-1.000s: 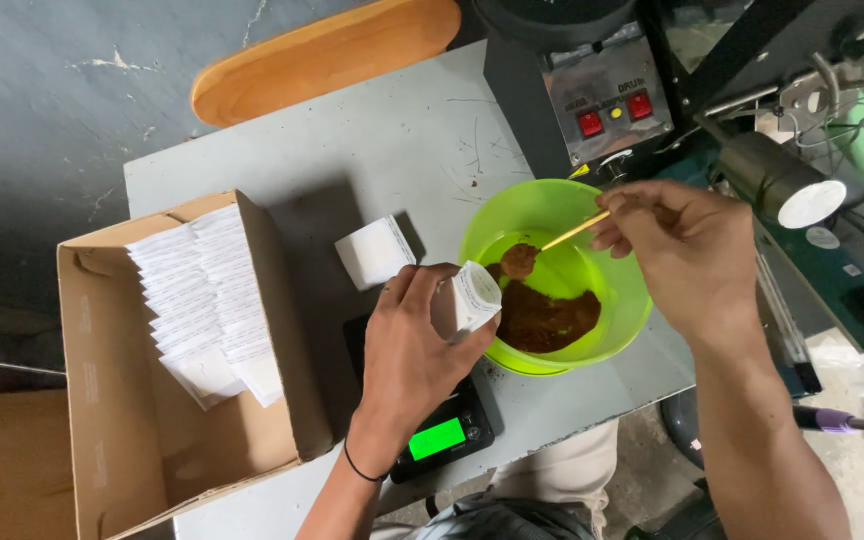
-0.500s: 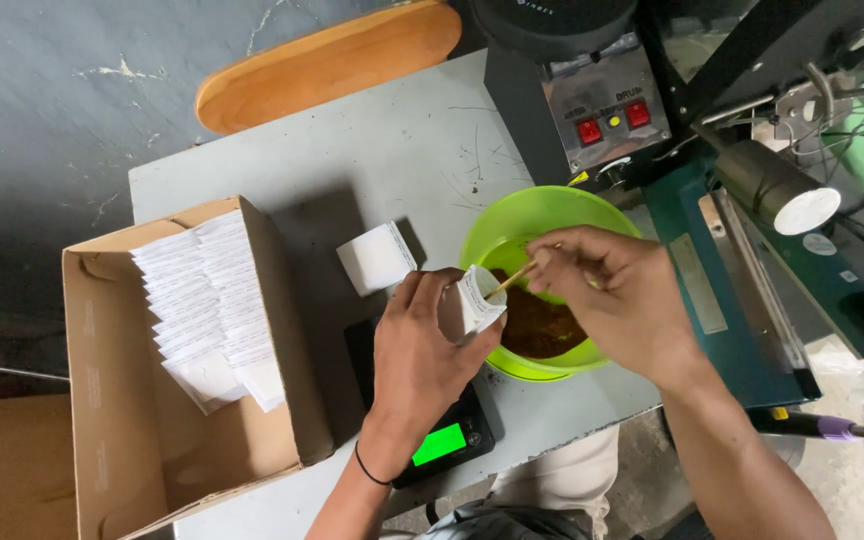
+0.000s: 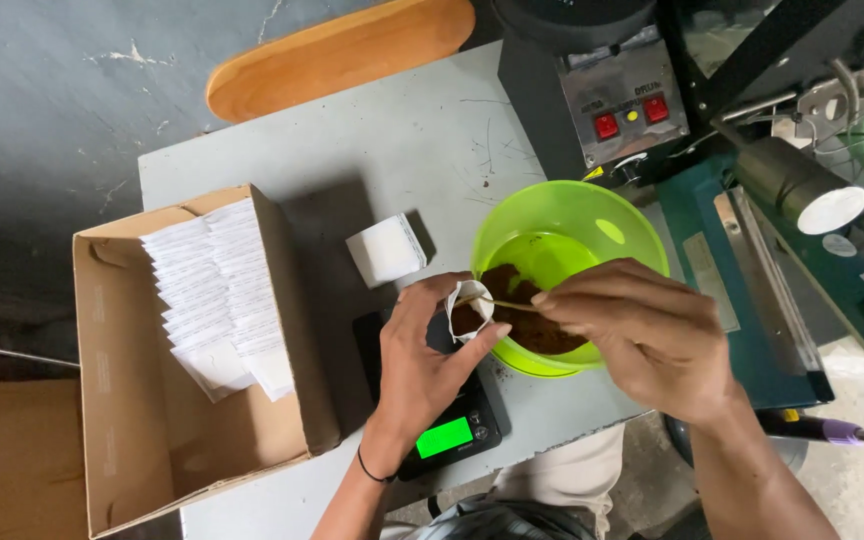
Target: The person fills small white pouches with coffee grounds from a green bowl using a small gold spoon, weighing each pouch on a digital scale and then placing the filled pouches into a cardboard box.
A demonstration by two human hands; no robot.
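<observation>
My left hand point(image 3: 422, 365) holds a small white pouch point(image 3: 469, 312) open above a black digital scale point(image 3: 444, 415) with a lit green display. My right hand point(image 3: 642, 335) grips a thin wooden spoon point(image 3: 492, 301) whose tip reaches into the mouth of the pouch, where brown powder shows. Just behind the pouch stands a bright green bowl point(image 3: 592, 215) with brown powder point(image 3: 537, 325) in its bottom. Most of the spoon's handle is hidden by my fingers.
A cardboard box point(image 3: 122, 400) at the left holds rows of several white pouches point(image 3: 217, 285). A small stack of white pouches point(image 3: 384, 248) lies on the grey table point(image 3: 382, 140). A sealing machine point(image 3: 622, 110) with red switches stands at the back right, and a wooden board point(image 3: 337, 50) lies beyond the table's far edge.
My right hand has carried the spoon from over the bowl leftward to the pouch, and its tip now sits in the pouch's mouth. My left hand has kept the pouch over the scale.
</observation>
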